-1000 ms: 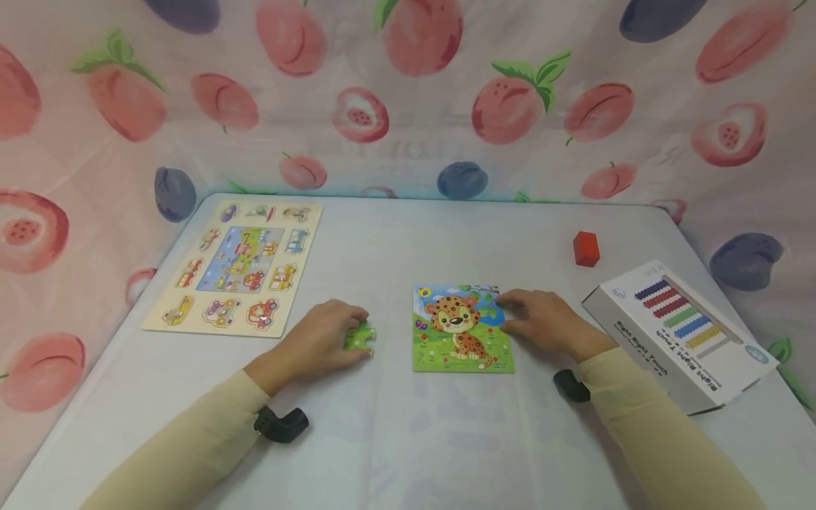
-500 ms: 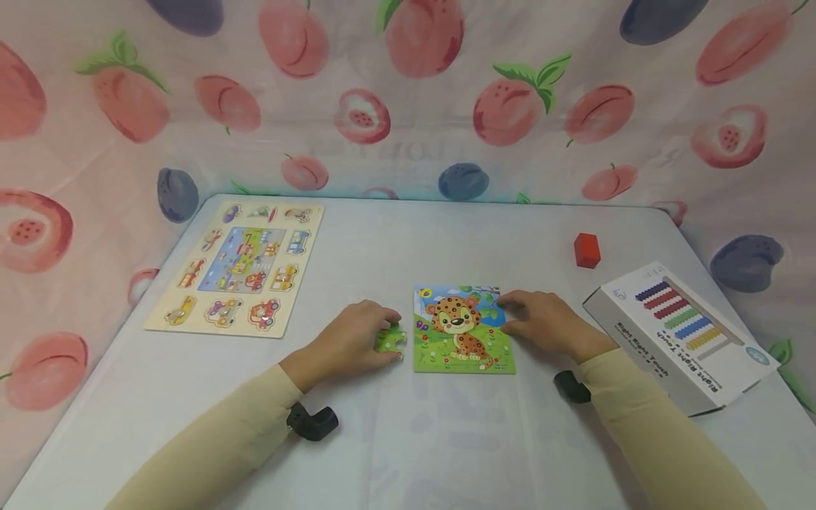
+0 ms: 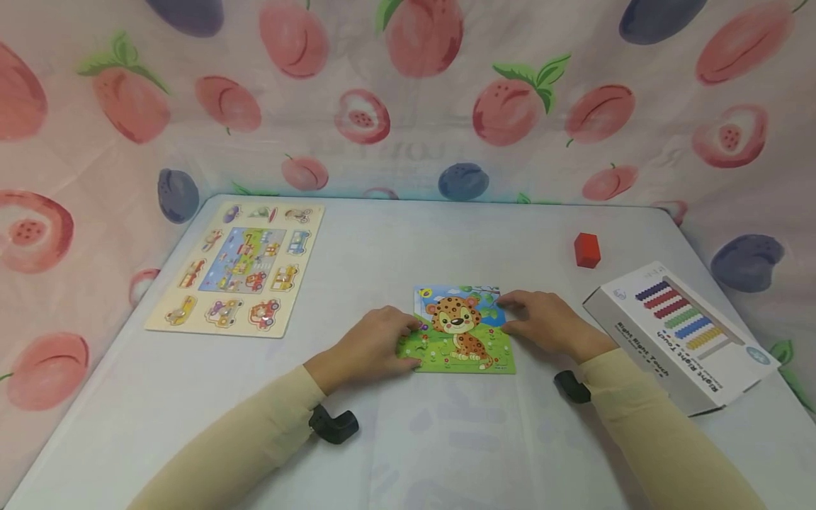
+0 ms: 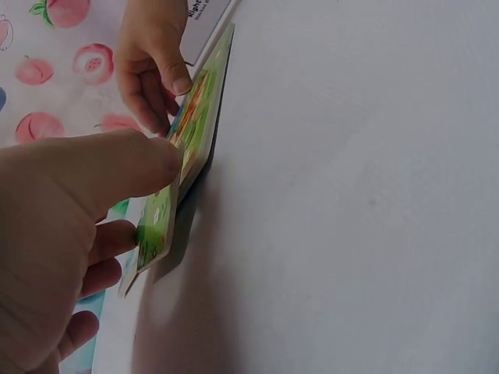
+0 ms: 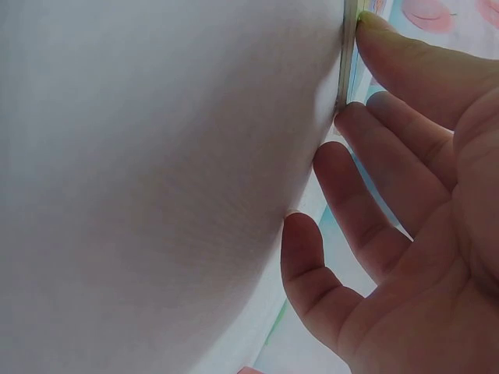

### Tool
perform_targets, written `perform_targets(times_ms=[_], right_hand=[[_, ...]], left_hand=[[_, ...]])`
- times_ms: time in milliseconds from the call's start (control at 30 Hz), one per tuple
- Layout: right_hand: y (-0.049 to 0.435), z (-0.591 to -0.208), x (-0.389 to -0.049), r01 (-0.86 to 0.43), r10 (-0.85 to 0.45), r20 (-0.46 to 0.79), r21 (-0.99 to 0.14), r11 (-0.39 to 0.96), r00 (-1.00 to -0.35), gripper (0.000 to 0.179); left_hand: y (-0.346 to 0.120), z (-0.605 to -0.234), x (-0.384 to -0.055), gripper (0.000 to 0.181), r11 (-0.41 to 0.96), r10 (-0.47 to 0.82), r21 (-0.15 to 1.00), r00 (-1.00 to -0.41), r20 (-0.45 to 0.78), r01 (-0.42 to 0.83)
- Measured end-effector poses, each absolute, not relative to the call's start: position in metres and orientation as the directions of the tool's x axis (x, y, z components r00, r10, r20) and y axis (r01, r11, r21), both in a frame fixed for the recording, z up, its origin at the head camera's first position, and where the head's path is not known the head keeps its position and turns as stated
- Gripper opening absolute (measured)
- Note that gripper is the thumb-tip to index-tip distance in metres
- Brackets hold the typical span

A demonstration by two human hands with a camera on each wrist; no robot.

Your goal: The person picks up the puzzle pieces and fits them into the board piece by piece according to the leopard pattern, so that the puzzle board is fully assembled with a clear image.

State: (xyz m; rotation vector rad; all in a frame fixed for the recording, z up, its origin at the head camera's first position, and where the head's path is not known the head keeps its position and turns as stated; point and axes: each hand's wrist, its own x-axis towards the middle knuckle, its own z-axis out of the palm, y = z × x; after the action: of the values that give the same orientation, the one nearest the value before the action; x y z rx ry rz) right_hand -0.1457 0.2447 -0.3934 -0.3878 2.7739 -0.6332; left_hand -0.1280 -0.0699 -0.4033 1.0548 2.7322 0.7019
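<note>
A square leopard puzzle [image 3: 468, 329] lies flat mid-table, green at the bottom and blue at the top. At its left edge, my left hand [image 3: 368, 345] pinches a green puzzle piece [image 4: 158, 222] between thumb and fingers. In the left wrist view the piece is tilted and overlaps or meets the puzzle's edge; exact contact is hidden by the thumb. My right hand [image 3: 542, 322] rests at the puzzle's right edge, thumb and fingertips touching it. The right wrist view shows that thumb [image 5: 425, 70] against the edge and the other fingers loosely extended, low by the table.
A wooden vehicle peg puzzle [image 3: 293, 301] lies at the left. On the right are a white box [image 3: 682, 340] with a coloured picture and a red block [image 3: 586, 251] behind it. A fruit-print curtain [image 3: 408, 163] borders the table's back.
My left hand has moved right, bringing the green puzzle piece from beside the vehicle puzzle to the leopard puzzle's left edge. My right hand has stayed at the right edge.
</note>
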Motion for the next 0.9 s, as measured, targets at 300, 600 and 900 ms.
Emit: perform_targets(times_ms=[300,600,900], right_hand=[[0.245,-0.394,-0.146,-0.193,-0.311,-0.204,-0.451,0.872,-0.928,0.05],[0.245,-0.395,-0.146,-0.181,-0.303,-0.212,-0.452,0.873,-0.929,0.05],[0.245,-0.396,-0.147,-0.177,-0.297,-0.215,-0.446,0.877,-0.93,0.051]], left_hand=[[-0.06,-0.404,-0.126,0.054,0.636,0.673,0.481,-0.738,0.035,0.603],[-0.052,-0.408,-0.124,0.052,0.629,0.679,0.454,-0.73,0.076,0.632],[-0.046,-0.408,-0.124,0.056,0.641,0.673,0.435,-0.736,0.079,0.633]])
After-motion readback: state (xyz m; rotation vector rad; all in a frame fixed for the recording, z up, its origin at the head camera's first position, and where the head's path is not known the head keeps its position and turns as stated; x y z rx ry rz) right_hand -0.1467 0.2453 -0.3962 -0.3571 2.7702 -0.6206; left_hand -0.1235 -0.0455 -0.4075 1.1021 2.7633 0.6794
